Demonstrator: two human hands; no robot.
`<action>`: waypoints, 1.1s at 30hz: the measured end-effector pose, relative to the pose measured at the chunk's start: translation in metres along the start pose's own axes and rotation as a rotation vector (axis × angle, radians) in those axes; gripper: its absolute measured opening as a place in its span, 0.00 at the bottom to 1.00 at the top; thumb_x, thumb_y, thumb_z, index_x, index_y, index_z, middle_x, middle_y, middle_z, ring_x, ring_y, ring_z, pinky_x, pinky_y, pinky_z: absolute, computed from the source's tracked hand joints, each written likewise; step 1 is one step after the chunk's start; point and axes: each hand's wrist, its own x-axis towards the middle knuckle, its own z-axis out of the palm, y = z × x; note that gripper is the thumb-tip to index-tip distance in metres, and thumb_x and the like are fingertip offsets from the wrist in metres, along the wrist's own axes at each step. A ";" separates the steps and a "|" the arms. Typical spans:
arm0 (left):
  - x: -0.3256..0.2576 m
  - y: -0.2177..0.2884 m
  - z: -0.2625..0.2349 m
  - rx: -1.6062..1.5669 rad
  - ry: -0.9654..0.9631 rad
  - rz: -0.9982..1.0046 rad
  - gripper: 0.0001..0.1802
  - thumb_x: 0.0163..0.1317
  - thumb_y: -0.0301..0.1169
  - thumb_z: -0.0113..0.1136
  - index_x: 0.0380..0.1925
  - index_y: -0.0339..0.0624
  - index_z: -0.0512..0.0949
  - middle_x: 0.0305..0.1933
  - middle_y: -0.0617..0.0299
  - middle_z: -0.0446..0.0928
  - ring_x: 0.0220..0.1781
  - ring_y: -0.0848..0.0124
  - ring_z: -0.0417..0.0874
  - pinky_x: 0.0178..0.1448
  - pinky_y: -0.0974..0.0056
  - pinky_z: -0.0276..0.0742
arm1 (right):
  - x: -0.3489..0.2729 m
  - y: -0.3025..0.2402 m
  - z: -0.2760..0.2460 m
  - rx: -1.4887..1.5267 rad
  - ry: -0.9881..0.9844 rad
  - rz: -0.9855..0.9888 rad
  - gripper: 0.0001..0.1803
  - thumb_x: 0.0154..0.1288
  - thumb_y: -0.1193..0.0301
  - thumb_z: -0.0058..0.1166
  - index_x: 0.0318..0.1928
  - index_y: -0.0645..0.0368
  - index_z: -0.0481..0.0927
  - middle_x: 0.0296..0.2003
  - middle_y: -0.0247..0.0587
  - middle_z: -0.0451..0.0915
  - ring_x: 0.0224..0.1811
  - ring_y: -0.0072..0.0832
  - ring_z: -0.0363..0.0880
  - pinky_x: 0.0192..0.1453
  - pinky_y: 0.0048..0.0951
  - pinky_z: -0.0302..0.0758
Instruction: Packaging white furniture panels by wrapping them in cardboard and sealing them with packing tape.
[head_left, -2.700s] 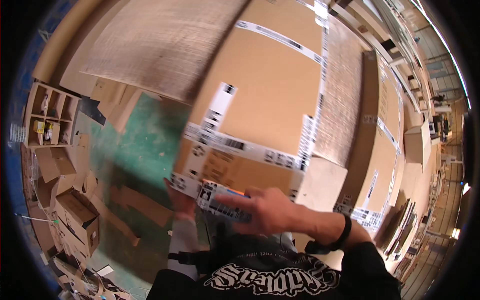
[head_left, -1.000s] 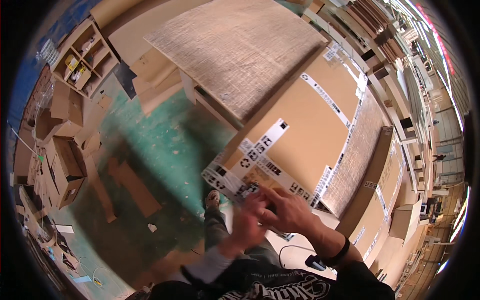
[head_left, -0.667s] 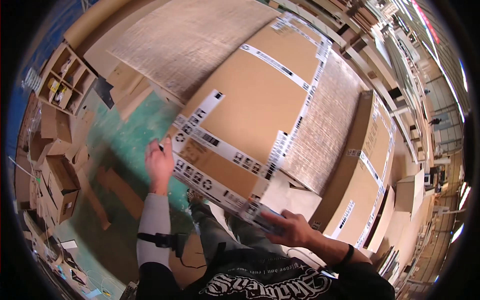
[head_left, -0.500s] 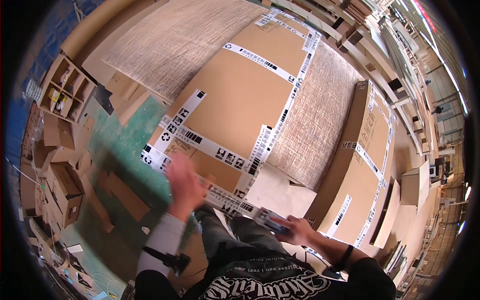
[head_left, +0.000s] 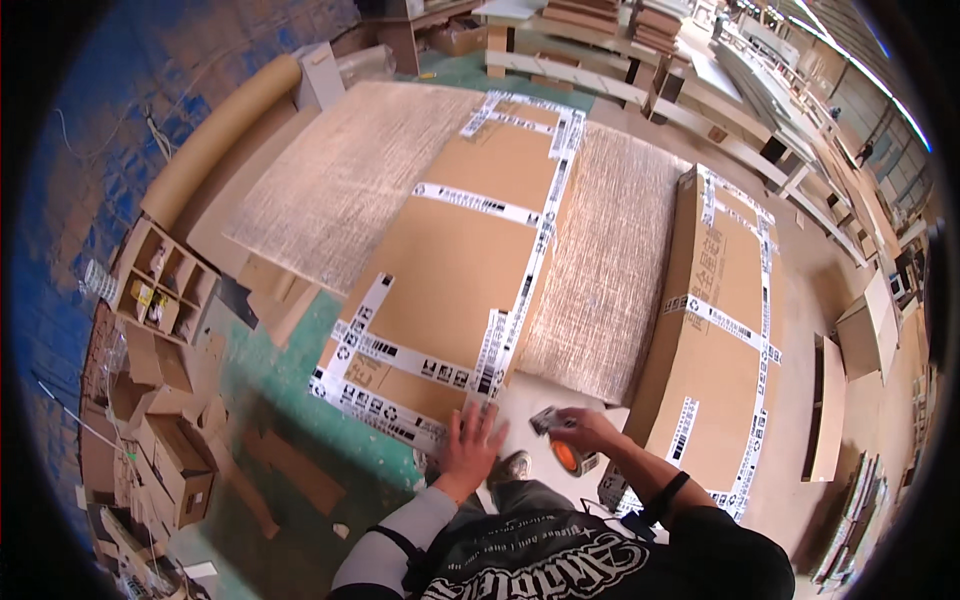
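Note:
A long flat cardboard carton (head_left: 455, 275) lies in front of me, with printed white tape along its edges and across its top. My left hand (head_left: 473, 450) has its fingers spread on the carton's near right corner, over the taped edge. In my right hand (head_left: 592, 432) is a tape dispenser (head_left: 567, 457) with an orange core, held just right of that corner and apart from the carton. A second, taller taped carton (head_left: 712, 370) stands to the right, close to my right forearm.
Wide sheets with a streaky brown surface (head_left: 610, 240) lie under and beside the flat carton. At left are a divided wooden box (head_left: 165, 280), opened cartons (head_left: 178, 468) and cardboard scraps on the green floor (head_left: 250, 385). Long benches (head_left: 740, 110) run along the back right.
My left hand has moved right along the carton's near edge to its right corner. The dispenser has turned, so its orange core shows. My view has tilted up toward the far side.

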 end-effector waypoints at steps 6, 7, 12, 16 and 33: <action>0.011 -0.004 -0.003 0.268 -0.294 0.380 0.19 0.62 0.36 0.52 0.52 0.46 0.81 0.72 0.51 0.62 0.75 0.43 0.55 0.73 0.34 0.52 | 0.055 0.007 -0.059 -0.112 0.525 0.184 0.33 0.67 0.53 0.52 0.70 0.44 0.63 0.50 0.63 0.77 0.49 0.56 0.80 0.55 0.50 0.76; 0.012 -0.003 0.001 0.287 -0.276 0.389 0.19 0.62 0.36 0.52 0.52 0.46 0.81 0.72 0.51 0.62 0.75 0.43 0.55 0.73 0.34 0.52 | 0.070 0.021 -0.062 -0.215 0.520 0.166 0.32 0.67 0.57 0.51 0.70 0.42 0.63 0.52 0.62 0.74 0.52 0.56 0.78 0.56 0.51 0.76; 0.003 -0.062 -0.005 -0.248 0.091 0.103 0.26 0.59 0.43 0.56 0.56 0.46 0.77 0.68 0.45 0.65 0.71 0.42 0.60 0.72 0.37 0.55 | 0.091 0.012 -0.022 -0.356 0.913 0.059 0.31 0.56 0.61 0.60 0.61 0.52 0.74 0.62 0.67 0.61 0.65 0.63 0.58 0.67 0.58 0.61; -0.023 -0.213 -0.003 -0.133 0.048 -0.443 0.37 0.65 0.49 0.54 0.65 0.31 0.63 0.68 0.36 0.61 0.70 0.38 0.60 0.70 0.36 0.55 | 0.072 -0.045 0.021 0.431 0.608 0.141 0.31 0.68 0.51 0.52 0.58 0.67 0.75 0.56 0.66 0.75 0.63 0.52 0.71 0.68 0.43 0.65; -0.068 -0.415 0.217 -1.487 -0.433 -1.520 0.48 0.67 0.69 0.31 0.64 0.35 0.68 0.61 0.51 0.75 0.58 0.51 0.78 0.61 0.50 0.73 | 0.063 -0.173 0.234 2.413 1.123 0.765 0.55 0.64 0.29 0.30 0.75 0.62 0.48 0.70 0.52 0.63 0.71 0.51 0.62 0.76 0.52 0.52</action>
